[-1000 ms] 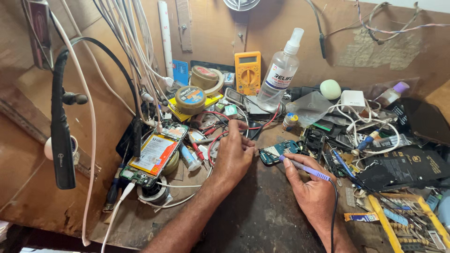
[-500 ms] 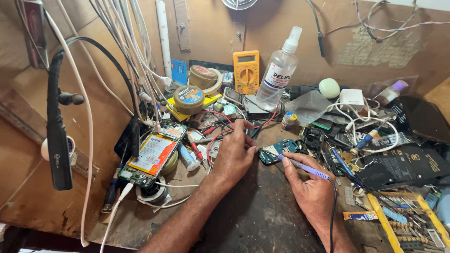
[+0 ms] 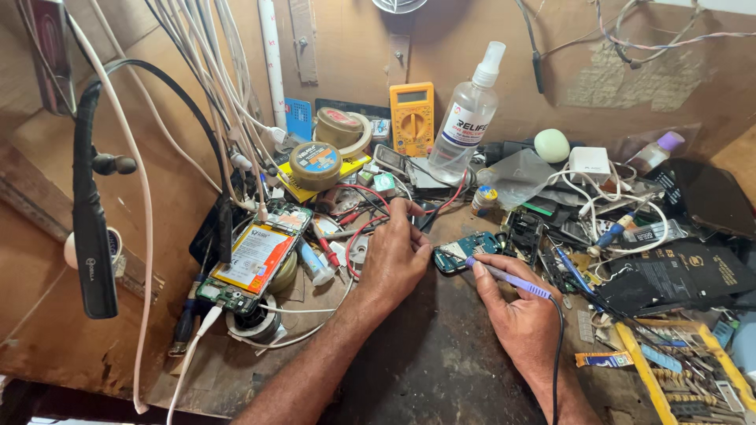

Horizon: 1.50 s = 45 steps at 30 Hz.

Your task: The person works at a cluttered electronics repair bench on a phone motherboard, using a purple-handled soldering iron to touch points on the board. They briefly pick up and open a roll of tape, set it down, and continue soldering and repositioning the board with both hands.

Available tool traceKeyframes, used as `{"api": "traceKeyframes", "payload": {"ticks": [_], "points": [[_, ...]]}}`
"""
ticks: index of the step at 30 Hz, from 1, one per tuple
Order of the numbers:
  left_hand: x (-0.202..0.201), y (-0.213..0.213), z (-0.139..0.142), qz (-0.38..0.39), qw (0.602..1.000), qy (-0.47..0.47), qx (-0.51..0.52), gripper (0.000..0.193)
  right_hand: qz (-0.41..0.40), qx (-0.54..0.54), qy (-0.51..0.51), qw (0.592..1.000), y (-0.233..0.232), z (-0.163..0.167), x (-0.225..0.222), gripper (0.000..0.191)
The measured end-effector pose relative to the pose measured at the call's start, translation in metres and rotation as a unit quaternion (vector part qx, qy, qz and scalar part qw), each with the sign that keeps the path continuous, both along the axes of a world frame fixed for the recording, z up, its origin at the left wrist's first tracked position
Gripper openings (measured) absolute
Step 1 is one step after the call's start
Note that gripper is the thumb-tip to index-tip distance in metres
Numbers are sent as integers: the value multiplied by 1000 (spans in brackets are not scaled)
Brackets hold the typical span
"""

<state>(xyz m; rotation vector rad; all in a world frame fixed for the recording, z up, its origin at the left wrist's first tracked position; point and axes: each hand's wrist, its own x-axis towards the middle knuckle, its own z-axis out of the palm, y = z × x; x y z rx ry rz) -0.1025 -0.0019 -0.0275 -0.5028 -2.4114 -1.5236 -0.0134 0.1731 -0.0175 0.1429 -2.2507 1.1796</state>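
- Landmark: small blue-green circuit board, lying flat on the dark wooden bench, just in front of the clear spray bottle and the yellow multimeter.
- Step in hand (judged): soldering or probing a point on the board's near edge; the work looks mid-course, with the tool tip at the board.
- Right hand: near side of the board, fingers closed in a pen grip on a purple-handled soldering iron; its tip meets the board's edge, and its black cord trails back over the wrist.
- Left hand: left of the board, palm down, fingers curled and pressed among red wires; whether it pinches anything cannot be told.
- Next move calls for (judged): a steady tip and a board held still.
- Further left of the board: an opened phone with an orange battery.
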Motion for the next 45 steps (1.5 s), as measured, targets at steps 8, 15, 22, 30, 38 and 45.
{"api": "traceKeyframes", "payload": {"ticks": [8, 15, 22, 30, 38, 45], "points": [[-2, 1, -2, 4, 1000, -15, 13, 42, 0, -9, -1, 1000, -2, 4, 1, 19], [-2, 1, -4, 6, 999, -23, 24, 42, 4, -11, 23, 1000, -2, 7, 4, 18], [-4, 1, -5, 11, 999, -27, 22, 43, 14, -19, 25, 999, -2, 6, 3, 18], [-5, 0, -6, 10, 998, -36, 47, 42, 17, -20, 25, 999, -2, 7, 3, 18], [-11, 0, -9, 20, 998, -47, 20, 43, 20, -18, 23, 999, -2, 4, 3, 19], [-21, 0, -11, 25, 999, -46, 11, 44, 15, -22, 11, 1000, -1, 3, 3, 19]]}}
